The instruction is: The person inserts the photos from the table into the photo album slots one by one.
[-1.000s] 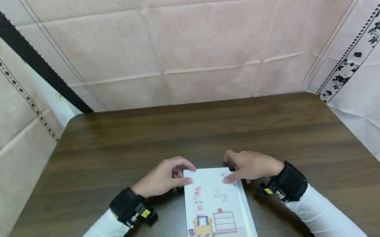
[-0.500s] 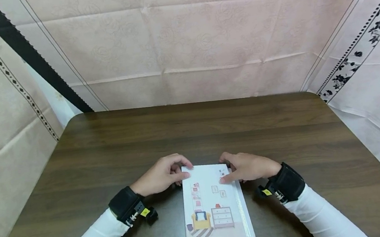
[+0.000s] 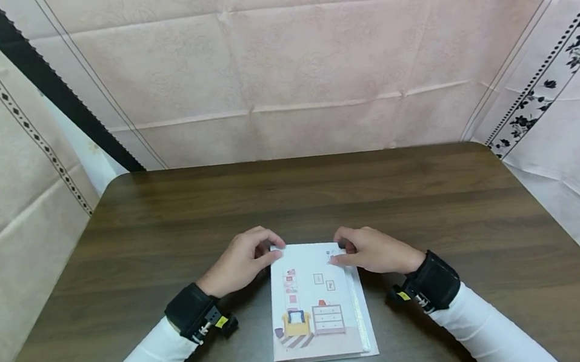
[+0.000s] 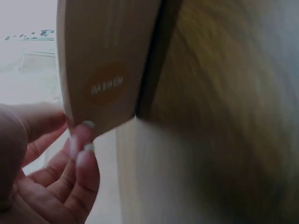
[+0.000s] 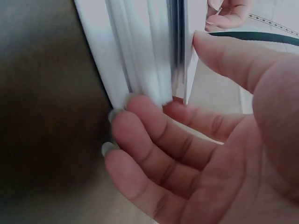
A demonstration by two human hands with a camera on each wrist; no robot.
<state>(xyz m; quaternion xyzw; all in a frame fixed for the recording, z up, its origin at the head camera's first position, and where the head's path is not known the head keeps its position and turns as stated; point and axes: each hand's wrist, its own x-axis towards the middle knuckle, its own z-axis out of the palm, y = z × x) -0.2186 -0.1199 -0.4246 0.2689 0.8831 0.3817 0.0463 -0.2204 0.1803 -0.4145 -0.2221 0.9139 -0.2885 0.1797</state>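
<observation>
A white book (image 3: 311,300) with a printed cover of a yellow armchair and a chest of drawers lies near the middle of the table. My left hand (image 3: 242,260) pinches its upper left corner, thumb on the front. In the left wrist view, its thick spine (image 4: 100,56) bears a round orange mark, and the left fingertips (image 4: 84,149) curl at its end. My right hand (image 3: 378,249) holds the upper right corner, thumb on the cover. White page layers (image 5: 135,51) show in the right wrist view, with the right fingers (image 5: 135,135) curled against their end.
The brown wooden table (image 3: 291,193) has rounded far corners. A pale cloth (image 3: 308,68) hangs behind it, and patterned cloths hang at both sides. Black wrist mounts (image 3: 192,313) with small cameras sit on both forearms.
The book has moved away from me and slightly left across the table, both hands keeping hold of its upper corners and shifting with it.
</observation>
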